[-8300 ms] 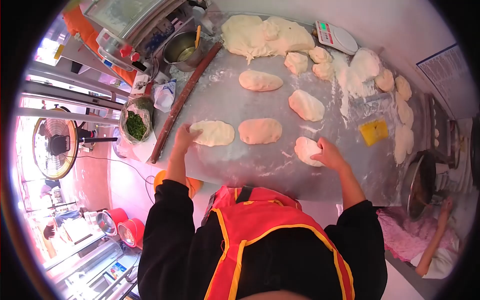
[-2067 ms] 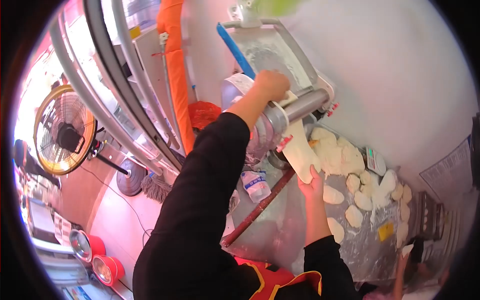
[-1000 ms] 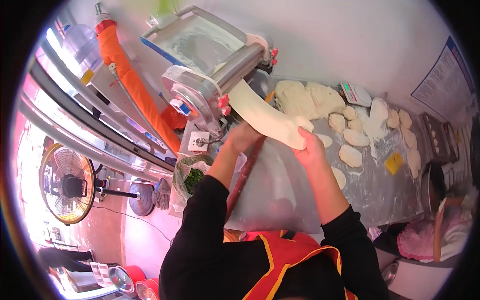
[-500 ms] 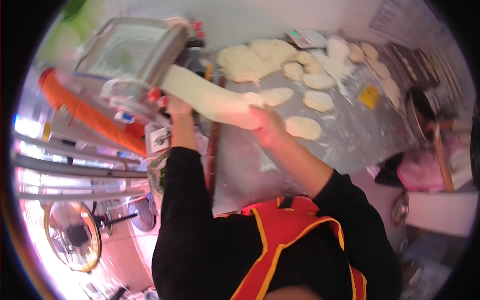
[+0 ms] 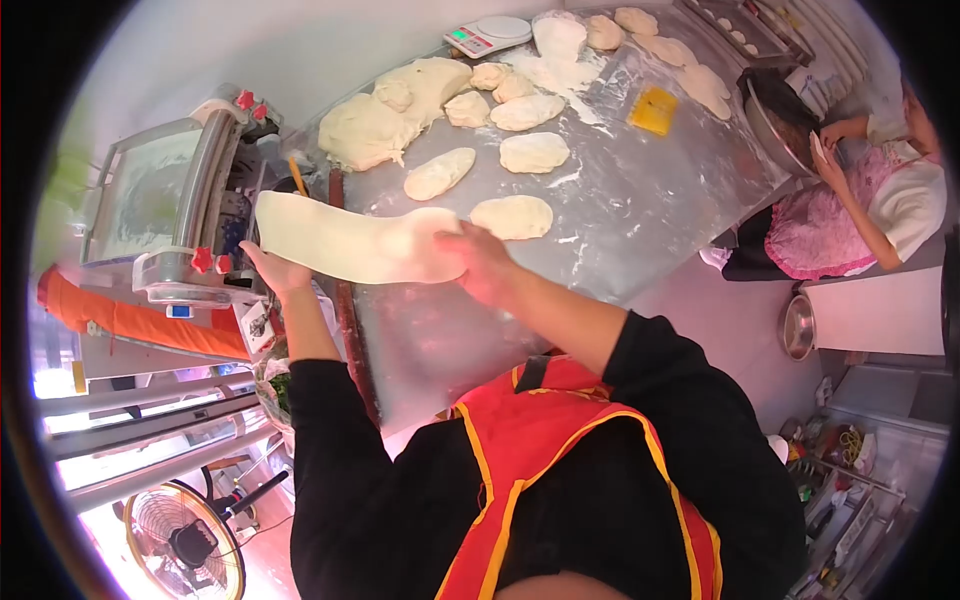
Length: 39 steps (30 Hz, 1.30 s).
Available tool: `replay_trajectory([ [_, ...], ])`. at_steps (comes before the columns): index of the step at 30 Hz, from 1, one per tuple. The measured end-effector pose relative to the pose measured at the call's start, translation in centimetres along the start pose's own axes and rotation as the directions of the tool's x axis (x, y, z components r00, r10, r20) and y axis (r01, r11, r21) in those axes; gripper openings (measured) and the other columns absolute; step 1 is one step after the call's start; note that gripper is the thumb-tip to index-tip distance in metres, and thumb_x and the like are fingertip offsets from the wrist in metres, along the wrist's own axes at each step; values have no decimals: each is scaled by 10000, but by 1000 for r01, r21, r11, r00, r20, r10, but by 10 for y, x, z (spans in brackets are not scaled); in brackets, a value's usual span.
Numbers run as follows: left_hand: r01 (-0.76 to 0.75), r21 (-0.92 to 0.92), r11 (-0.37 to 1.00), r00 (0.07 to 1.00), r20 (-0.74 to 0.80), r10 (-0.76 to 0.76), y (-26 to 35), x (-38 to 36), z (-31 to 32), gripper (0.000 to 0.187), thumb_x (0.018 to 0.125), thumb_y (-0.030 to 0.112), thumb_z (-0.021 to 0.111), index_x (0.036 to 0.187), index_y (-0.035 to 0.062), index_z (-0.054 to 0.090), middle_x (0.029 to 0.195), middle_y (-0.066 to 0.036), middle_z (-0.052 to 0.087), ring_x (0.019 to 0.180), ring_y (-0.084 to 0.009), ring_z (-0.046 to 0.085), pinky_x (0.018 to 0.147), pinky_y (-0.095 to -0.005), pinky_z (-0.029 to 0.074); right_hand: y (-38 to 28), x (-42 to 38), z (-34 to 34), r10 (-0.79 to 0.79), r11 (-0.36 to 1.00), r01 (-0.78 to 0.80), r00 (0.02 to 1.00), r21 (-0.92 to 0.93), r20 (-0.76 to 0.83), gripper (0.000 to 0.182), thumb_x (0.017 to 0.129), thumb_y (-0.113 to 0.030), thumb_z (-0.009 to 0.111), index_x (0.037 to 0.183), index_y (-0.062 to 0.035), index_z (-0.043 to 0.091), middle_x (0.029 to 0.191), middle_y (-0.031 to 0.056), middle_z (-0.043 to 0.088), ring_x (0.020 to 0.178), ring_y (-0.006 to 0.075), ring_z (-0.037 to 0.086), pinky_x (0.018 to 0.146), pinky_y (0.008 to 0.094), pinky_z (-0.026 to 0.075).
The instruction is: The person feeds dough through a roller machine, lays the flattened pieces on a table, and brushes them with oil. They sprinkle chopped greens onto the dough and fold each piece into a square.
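Observation:
A long, smooth sheet of dough [image 5: 340, 240] stretches between my hands, above the left edge of the metal table. My right hand [image 5: 482, 264] grips its right end, thumb on top. Under the sheet's left end my left hand [image 5: 280, 272] lies palm up with fingers extended; part of it is hidden by the dough. Just left of that hand stands a dough roller machine [image 5: 205, 190] with red knobs and a floury tray, apart from the sheet. Oval dough pieces [image 5: 512, 217] rest on the table close beyond my right hand.
A large dough mass [image 5: 385, 115] and a digital scale [image 5: 490, 36] sit at the back, near a flour pile [image 5: 560, 38]. A yellow scraper [image 5: 653, 110] lies farther right. At the right, a co-worker [image 5: 830, 220] in a pink apron handles a big bowl [image 5: 775, 125]. A fan [image 5: 190, 545] stands lower left.
The sheet's left end has come away from the roller machine and now hangs free. Both hands have moved left and a little down relative to the table as the view turned.

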<state>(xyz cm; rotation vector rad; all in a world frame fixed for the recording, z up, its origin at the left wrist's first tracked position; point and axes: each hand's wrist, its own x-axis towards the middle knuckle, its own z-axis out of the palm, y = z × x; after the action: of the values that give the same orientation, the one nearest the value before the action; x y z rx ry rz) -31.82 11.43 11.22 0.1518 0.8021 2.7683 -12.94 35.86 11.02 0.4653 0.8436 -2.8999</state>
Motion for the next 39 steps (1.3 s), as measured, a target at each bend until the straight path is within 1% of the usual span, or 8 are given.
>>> replay_trajectory([
  [8, 343, -200, 918, 939, 107, -327, -140, -106, 60, 541, 935, 391, 473, 1382, 107, 362, 1401, -108, 397, 1298, -285, 356, 1099, -480, 231, -165, -84, -169, -38, 967, 41, 999, -252, 18, 346, 849, -70, 592, 1176, 29, 542, 1101, 109, 620, 1009, 198, 610, 891, 340, 493],
  [13, 613, -430, 662, 772, 151, -617, -285, -154, 84, 437, 949, 271, 485, 1323, 58, 410, 1341, -113, 454, 1264, -275, 398, 1086, -450, 286, -263, -135, -283, -322, 827, 61, 866, -559, -383, 419, 838, -125, 612, 1216, 19, 504, 1167, 134, 592, 1059, 214, 583, 894, 350, 465],
  [17, 565, -417, 711, 644, -315, -697, -361, -183, 70, 314, 939, 131, 497, 1237, 42, 452, 1234, -110, 534, 1171, -250, 499, 1057, -419, 362, -259, -139, -353, -735, -172, -351, 668, -920, -117, 469, 846, -170, 592, 1262, 0, 461, 1219, 213, 537, 1132, 326, 516, 946, 415, 406],
  [22, 537, -355, 765, 609, -464, -643, -336, -207, 59, 291, 926, 68, 501, 1206, 10, 450, 1196, -119, 554, 1130, -253, 531, 1033, -415, 400, -184, -129, -335, -563, -579, -265, 814, -771, 144, 510, 865, -255, 573, 1308, -45, 434, 1337, 250, 415, 1226, 418, 391, 1011, 474, 321],
  [31, 468, 80, 880, 688, -657, -307, -175, -262, -41, 335, 896, 135, 573, 1196, 15, 483, 1185, -113, 562, 1042, -234, 574, 890, -378, 486, -76, -108, -222, -316, -496, 119, 898, -860, 307, 472, 849, -258, 593, 1248, -32, 483, 1258, 228, 473, 1144, 393, 437, 969, 480, 333],
  [34, 660, 656, 367, 737, -660, -147, -126, -257, -39, 372, 876, 195, 606, 1180, 9, 500, 1152, -113, 581, 953, -227, 604, 768, -371, 506, -76, -53, -200, -374, -382, 208, 856, -901, 356, 477, 815, -254, 631, 1207, -17, 500, 1177, 215, 520, 1088, 374, 465, 944, 459, 352],
  [38, 335, 813, -476, 933, -217, 286, -111, -244, -40, 400, 845, 269, 642, 1143, 21, 542, 1027, -134, 630, 825, -243, 628, 690, -361, 494, -77, 31, -186, -441, -251, 2, 890, -968, 116, 525, 708, -263, 722, 1128, -15, 528, 1067, 192, 567, 1000, 346, 509, 882, 425, 396],
  [39, 299, 903, -309, 923, -192, 332, -118, -235, -37, 367, 845, 277, 640, 1114, 38, 571, 930, -153, 645, 798, -268, 634, 712, -359, 498, -75, 44, -186, -433, -242, -63, 900, -968, 50, 532, 674, -260, 745, 1101, -18, 540, 1044, 186, 572, 971, 336, 522, 859, 416, 410],
])
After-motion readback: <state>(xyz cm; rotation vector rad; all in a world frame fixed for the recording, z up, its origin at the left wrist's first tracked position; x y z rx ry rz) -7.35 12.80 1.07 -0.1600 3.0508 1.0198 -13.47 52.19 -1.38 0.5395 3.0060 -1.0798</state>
